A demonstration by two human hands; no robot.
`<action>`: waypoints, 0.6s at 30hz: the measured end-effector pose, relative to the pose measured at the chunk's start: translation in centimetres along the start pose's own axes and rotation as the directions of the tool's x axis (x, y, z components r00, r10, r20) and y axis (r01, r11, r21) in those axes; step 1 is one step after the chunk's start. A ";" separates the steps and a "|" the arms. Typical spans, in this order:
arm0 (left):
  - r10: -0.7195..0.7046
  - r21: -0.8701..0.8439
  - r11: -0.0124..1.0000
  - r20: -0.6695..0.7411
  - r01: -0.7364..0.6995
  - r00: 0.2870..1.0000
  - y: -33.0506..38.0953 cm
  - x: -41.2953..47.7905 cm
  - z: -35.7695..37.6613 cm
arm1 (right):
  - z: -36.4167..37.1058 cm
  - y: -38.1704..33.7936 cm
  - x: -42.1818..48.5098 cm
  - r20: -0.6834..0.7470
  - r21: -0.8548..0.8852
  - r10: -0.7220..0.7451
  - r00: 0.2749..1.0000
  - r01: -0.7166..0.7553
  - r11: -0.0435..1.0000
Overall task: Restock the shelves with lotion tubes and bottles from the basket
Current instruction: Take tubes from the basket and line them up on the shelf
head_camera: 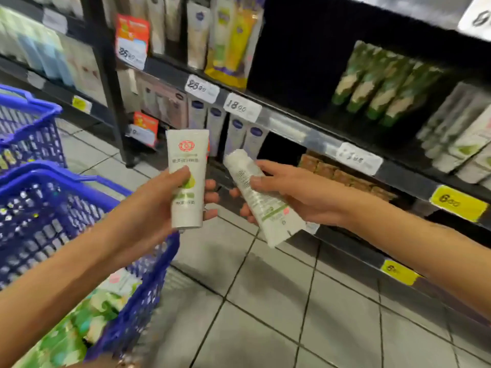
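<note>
My left hand (pixel 162 200) grips a white lotion tube (pixel 187 155) with a red round logo, held upright with its cap down. My right hand (pixel 289 192) holds a second white tube (pixel 261 203) with a green stripe, tilted so its cap points down and right. Both tubes hover in front of the dark shelf unit (pixel 292 115). A blue basket (pixel 127 261) at lower left holds more white and green packs (pixel 87 314).
A second blue basket (pixel 29 123) stands behind the first. The shelves carry green tubes (pixel 382 83), white boxed tubes (pixel 462 136), blue-capped tubes (pixel 233 131) and price tags (pixel 241 107). A dark gap lies on the shelf left of the green tubes. Grey tiled floor (pixel 265 301) runs below.
</note>
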State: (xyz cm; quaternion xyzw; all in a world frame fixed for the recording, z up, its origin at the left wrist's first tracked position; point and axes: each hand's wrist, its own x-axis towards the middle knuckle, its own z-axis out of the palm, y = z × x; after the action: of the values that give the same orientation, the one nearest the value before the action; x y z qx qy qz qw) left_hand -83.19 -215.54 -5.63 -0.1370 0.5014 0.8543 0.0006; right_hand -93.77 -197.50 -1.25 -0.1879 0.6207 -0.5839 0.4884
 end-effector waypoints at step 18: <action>-0.198 0.164 0.977 0.489 0.133 0.850 -10.2 8.6 31.6 | -22.4 10.2 -26.0 -0.598 0.130 -0.218 0.772 0.362 0.923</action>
State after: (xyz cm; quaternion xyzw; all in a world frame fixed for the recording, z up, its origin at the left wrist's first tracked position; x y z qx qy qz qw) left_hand -97.39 -184.61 -1.87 0.0477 0.5222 0.8243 0.2133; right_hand -97.03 -161.99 -4.06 -0.0382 0.6269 -0.7516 0.2014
